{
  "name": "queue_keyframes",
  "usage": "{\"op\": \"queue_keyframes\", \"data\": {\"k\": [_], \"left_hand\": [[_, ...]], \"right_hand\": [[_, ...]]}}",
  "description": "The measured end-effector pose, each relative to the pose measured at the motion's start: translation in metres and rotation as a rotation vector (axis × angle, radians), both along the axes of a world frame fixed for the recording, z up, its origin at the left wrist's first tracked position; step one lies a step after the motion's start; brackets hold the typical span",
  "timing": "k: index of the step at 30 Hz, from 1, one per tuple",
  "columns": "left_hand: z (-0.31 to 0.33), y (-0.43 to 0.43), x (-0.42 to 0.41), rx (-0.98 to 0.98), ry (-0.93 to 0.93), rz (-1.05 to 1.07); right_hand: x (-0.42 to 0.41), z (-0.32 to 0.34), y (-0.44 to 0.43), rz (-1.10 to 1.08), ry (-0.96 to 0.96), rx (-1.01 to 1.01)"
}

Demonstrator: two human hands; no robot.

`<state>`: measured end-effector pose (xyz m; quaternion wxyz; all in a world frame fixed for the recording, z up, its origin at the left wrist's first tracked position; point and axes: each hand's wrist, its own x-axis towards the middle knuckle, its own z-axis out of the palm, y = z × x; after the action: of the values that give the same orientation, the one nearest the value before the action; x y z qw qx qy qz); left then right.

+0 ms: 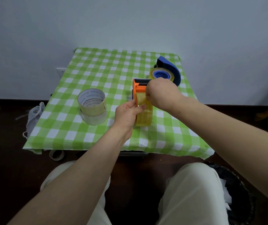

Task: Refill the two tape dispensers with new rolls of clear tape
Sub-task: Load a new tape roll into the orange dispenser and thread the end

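Observation:
An orange tape dispenser [139,88] stands on edge in the middle of the table with a yellowish roll of clear tape [145,116] in it. My left hand [126,113] grips the roll's near left side. My right hand [161,95] sits over the dispenser's right side, its fingertips pinching the tape end at the top of the roll. A blue tape dispenser [170,69] lies behind, at the back right, with a tape roll [161,75] on its hub. Two loose tape rolls [92,106] are stacked to the left.
The small table carries a green-and-white checked cloth [97,69] and stands against a pale wall. An empty cardboard tape core [56,154] lies on the dark floor under the front left edge. A white bag [34,114] is at the left, a dark bin [237,192] at the lower right.

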<state>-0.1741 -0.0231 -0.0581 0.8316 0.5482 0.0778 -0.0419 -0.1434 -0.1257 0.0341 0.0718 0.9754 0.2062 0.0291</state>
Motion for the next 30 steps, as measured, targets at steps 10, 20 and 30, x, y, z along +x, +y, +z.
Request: {"op": "queue_keyframes", "data": {"k": [10,20,30], "left_hand": [[-0.001,0.000,0.002,-0.054,0.041,0.052],[0.000,-0.001,0.001,-0.048,0.033,0.028],[-0.005,0.000,0.005,-0.033,0.031,0.023]], "right_hand": [[0.009,0.004,-0.016,-0.040,0.186,0.342],[0.007,-0.002,-0.013,0.037,0.098,0.177],[0.006,-0.007,-0.011,0.015,0.055,0.177]]}}
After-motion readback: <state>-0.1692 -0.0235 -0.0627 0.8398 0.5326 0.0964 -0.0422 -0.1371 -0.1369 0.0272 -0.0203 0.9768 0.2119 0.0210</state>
